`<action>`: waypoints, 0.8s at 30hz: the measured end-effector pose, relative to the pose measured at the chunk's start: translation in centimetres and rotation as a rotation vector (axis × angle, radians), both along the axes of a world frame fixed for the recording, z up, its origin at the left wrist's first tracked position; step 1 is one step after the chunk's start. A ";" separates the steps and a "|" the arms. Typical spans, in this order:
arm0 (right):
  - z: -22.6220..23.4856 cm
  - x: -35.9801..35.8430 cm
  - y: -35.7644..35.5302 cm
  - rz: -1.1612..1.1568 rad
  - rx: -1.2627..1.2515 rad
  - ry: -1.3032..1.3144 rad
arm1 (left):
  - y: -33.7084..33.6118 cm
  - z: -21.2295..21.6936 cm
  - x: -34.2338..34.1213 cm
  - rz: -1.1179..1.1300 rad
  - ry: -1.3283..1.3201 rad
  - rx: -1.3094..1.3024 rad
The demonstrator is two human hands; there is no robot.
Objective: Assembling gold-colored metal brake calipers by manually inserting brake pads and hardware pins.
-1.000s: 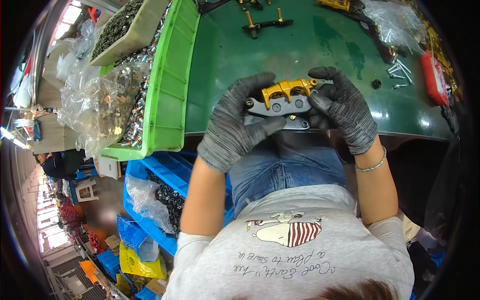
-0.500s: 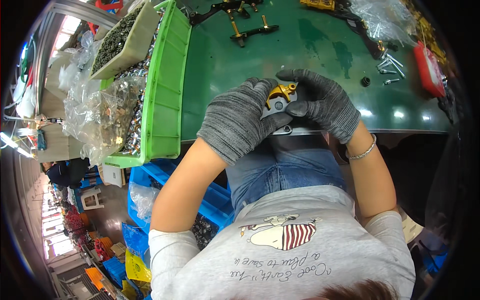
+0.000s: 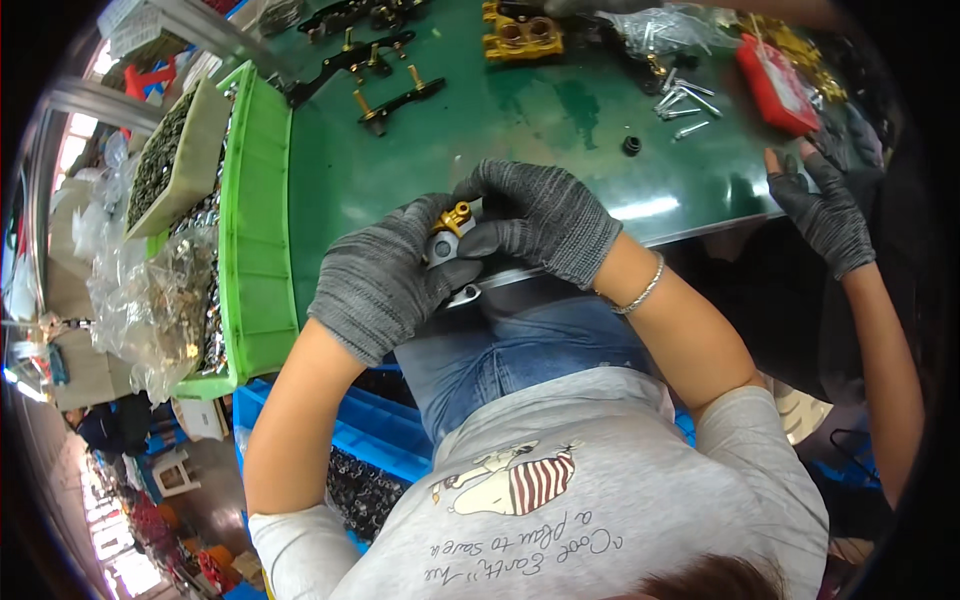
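My left hand (image 3: 375, 280), in a grey knit glove, closes on the left side of a small metal part with a silver plate (image 3: 443, 248) and a gold fitting (image 3: 455, 217) on top. From the other side my right hand (image 3: 548, 222), gloved alike, pinches the same part between thumb and fingers. Both hands hold it just above the near edge of the green table. Fingers cover much of the part. A silver end with a round hole (image 3: 466, 295) shows below the left fingertips; whether it belongs to the same part I cannot tell.
At left stands a green crate (image 3: 262, 230) of metal pieces, with a cream bin (image 3: 175, 160) on it. Black brackets (image 3: 400, 100), a gold caliper-like block (image 3: 522, 35), bolts (image 3: 685, 105) and a red box (image 3: 775, 85) lie farther back. Another person's gloved hand (image 3: 830, 215) is at right.
The view has shifted, so the table's things sit differently. Another person's hand and forearm have come in at right, and an arm at the top. My hands keep hold of the metal part.
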State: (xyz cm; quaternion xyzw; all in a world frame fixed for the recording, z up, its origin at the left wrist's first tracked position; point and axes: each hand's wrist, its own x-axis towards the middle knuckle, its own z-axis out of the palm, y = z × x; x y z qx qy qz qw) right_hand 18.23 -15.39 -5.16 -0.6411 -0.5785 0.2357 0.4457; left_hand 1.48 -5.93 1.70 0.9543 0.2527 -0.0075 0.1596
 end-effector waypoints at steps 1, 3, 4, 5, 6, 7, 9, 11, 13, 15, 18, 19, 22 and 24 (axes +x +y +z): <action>0.0 0.7 -0.5 -0.024 0.038 -0.092 | 0.0 -0.1 0.0 -0.001 -0.011 -0.007; 0.7 2.4 -2.0 -0.229 0.163 -0.261 | 0.1 -0.1 -0.3 -0.017 -0.022 0.011; 1.2 3.9 -3.3 -0.407 0.249 -0.337 | 0.2 -0.3 -0.8 -0.012 -0.029 0.026; 1.0 5.7 -4.3 -0.497 0.209 -0.273 | 0.3 -0.4 -1.1 -0.004 -0.034 0.041; 0.7 7.8 -5.4 -0.588 0.167 -0.208 | 0.5 -0.6 -1.1 0.003 -0.035 0.042; 0.2 9.6 -6.7 -0.670 0.109 -0.567 | 0.6 -0.7 -1.1 -0.005 -0.067 0.040; -0.7 12.2 -8.4 -0.732 0.053 -0.913 | 0.7 -0.8 -0.8 -0.018 -0.119 0.047; -1.5 13.7 -8.9 -0.698 -0.212 -0.534 | 0.9 -0.8 -0.4 0.005 -0.192 -0.055; -1.6 14.0 -9.0 -0.673 -0.197 -0.553 | 1.2 -0.8 -0.7 0.046 -0.371 -0.265; -1.6 14.0 -9.2 -0.658 -0.196 -0.618 | 1.6 -2.2 -1.1 0.048 -0.497 -0.338; -1.0 13.6 -9.1 -0.658 -0.232 -0.690 | 2.1 -4.8 -1.4 0.026 -0.758 -0.489; -0.9 13.5 -9.0 -0.661 -0.256 -0.729 | 1.9 -5.7 -1.3 0.077 -0.834 -0.628; -1.4 13.4 -8.3 -0.603 0.117 -0.561 | 1.3 -7.1 -0.5 0.174 -0.977 -0.916; -1.0 12.8 -8.0 -0.569 0.295 -0.473 | 0.8 -7.4 0.1 0.228 -1.037 -1.291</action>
